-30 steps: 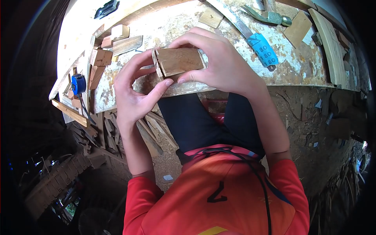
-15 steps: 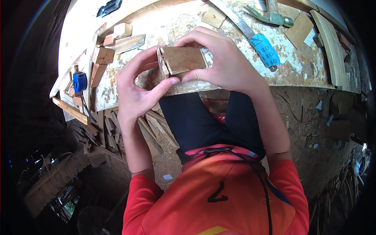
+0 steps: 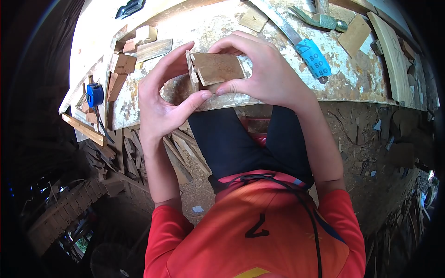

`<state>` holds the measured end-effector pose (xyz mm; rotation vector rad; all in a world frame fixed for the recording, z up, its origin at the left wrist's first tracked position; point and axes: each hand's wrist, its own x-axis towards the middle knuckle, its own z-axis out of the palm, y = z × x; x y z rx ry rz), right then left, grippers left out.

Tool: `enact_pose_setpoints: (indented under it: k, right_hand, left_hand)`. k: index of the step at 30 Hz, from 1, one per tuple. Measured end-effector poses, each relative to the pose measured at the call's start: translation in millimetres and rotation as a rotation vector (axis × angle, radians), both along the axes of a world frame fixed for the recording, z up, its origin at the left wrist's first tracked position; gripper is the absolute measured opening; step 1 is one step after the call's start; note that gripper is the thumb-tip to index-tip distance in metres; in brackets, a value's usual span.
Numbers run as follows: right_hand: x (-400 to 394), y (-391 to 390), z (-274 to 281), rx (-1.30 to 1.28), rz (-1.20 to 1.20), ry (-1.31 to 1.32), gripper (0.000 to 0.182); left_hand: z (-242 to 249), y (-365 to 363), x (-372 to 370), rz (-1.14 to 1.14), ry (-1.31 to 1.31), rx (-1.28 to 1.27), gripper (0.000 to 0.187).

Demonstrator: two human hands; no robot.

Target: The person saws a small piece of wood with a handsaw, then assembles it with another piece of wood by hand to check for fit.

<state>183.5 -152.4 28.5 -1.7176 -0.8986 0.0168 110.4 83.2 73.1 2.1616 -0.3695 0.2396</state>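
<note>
A small wooden box [image 3: 220,68] made of thin boards stands near the front edge of the workbench. My right hand [image 3: 269,69] grips its right part, thumb on the near side and fingers over the far side. At the box's left end a thin upright end board [image 3: 192,72] has a rough edge, with a narrow dark gap beside the top board. Around that end my left hand [image 3: 162,88] is open in a C shape. Its thumb tip lies close to the near lower corner, and its index finger is raised off the far side.
Wood offcuts [image 3: 154,51] and a blue tape measure [image 3: 95,95] are on the left. Beyond my right hand lie a saw blade with a blue-wrapped end [image 3: 313,58], a hammer [image 3: 324,21] and wooden boards [image 3: 388,55]. Scrap wood [image 3: 185,157] litters the floor.
My left fingers have lifted and spread away from the box's left end. My right hand keeps its grip, and the box has barely moved.
</note>
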Motion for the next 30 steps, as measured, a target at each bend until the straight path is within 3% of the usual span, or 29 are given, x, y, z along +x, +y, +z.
enact_pose_setpoints:
  k: [11,30]
  right_hand:
    - [-1.2,-0.2,0.5,-0.003,-0.017,0.004,0.062]
    - [-1.1,-1.0,1.3,-0.03,-0.011,-0.009,0.063]
  left_hand:
    - [5.7,-4.0,-0.5,0.01,0.006,0.028,0.064]
    - [3.4,-8.4,1.0,0.011,-0.041,0.012,0.063]
